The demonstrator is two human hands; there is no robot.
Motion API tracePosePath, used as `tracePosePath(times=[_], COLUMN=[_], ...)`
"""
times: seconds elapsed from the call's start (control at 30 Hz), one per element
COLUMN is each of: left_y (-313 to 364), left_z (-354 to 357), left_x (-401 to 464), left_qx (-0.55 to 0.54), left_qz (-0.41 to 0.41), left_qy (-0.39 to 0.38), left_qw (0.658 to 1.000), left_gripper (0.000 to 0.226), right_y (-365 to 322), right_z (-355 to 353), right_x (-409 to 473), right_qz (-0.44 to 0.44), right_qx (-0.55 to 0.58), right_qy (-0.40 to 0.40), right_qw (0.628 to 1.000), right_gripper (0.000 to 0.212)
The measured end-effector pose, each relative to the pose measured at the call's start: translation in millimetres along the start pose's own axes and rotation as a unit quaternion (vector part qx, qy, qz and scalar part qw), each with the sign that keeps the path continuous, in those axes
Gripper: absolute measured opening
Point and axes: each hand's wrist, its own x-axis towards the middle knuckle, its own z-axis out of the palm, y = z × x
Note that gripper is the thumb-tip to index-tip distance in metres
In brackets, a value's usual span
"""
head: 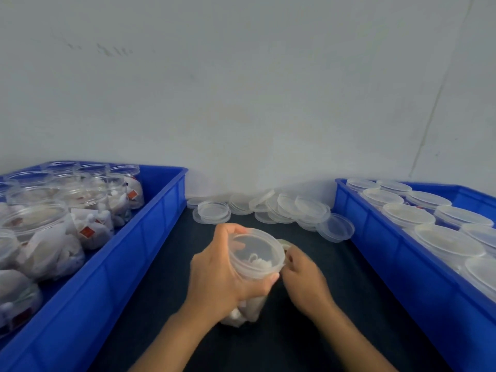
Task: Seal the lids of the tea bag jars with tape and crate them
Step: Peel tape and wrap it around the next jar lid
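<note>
Between blue crates, left hand (220,275) gripping jar (255,253)

Packing workshop: blue crates (150,237) of jars (35,221).

Plain pale wall (241,89) behind, gray-white, with a few small dark marks up on the left. Thin line running down the wall's right side. Dark bench (308,345) below. Soft, even light.
</note>
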Motion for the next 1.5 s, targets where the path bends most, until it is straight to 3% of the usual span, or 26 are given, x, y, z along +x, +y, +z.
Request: tracePosePath(times=[0.17,0.4,0.53,0.67,0.8,0.9,1.03,1.1,1.2,1.23,1.27,1.33,1.5], left_y=[-13.0,-17.3,-22.0,-28.3,-32.0,-36.8,-45.2,-47.5,-46.9,-46.4,-44.4,-37.2,-33.4], left_z=[-2.8,-3.7,-2.6,-1.6,-2.1,-5.1,-7.8,-8.2,-11.2,-11.7,-11.6,-10.7,2.5], left_x=[2.6,9.5,11.5,12.0,16.2,17.0,18.2,20.7,25.7,26.8,27.0,25.2,21.5], left_qx=[-0.030,-0.083,-0.085,-0.102,-0.170,-0.220,-0.273,-0.316,-0.341,-0.341,-0.340,-0.348,-0.358], left_qz=[-0.021,-0.039,-0.047,-0.053,-0.077,-0.098,-0.141,-0.163,-0.161,-0.153,-0.149,-0.146,-0.149], left_qy=[0.053,0.086,0.095,0.110,0.143,0.170,0.160,0.144,0.113,0.106,0.100,0.084,0.046], left_qw=[0.998,0.992,0.991,0.987,0.972,0.956,0.938,0.923,0.919,0.922,0.923,0.922,0.921], left_gripper=[0.076,0.079,0.079,0.077,0.080,0.081,0.099,0.100,0.109,0.120,0.131,0.138,0.108], right_y=[3.0,10.4,13.7,11.8,4.3,11.4,8.5,0.3,-8.8,-16.3,-22.0,-31.0,-55.2], right_z=[-4.2,12.6,27.4,31.5,35.7,46.0,47.2,44.2,38.8,30.2,20.9,8.9,-0.9], right_x=[4.4,9.1,12.5,11.5,-0.1,-0.9,-3.6,-11.7,-14.8,-15.0,-10.4,-15.8,-27.8], right_qz=[-0.034,-0.174,-0.261,-0.240,-0.234,-0.253,-0.275,-0.231,-0.134,-0.113,-0.089,-0.129,-0.119], right_qx=[-0.030,-0.158,-0.189,-0.315,-0.338,-0.235,-0.026,0.101,0.320,0.329,0.367,0.418,0.452], right_qy=[0.027,0.108,0.046,0.017,0.064,-0.020,-0.088,-0.110,-0.170,-0.141,-0.107,-0.100,-0.166], right_qw=[0.999,0.966,0.946,0.918,0.910,0.938,0.957,0.961,0.922,0.927,0.920,0.894,0.868], right_gripper=[0.027,0.041,0.025,0.023,0.049,0.064,0.050,0.037,0.021,0.018,0.028,0.033,0.048])
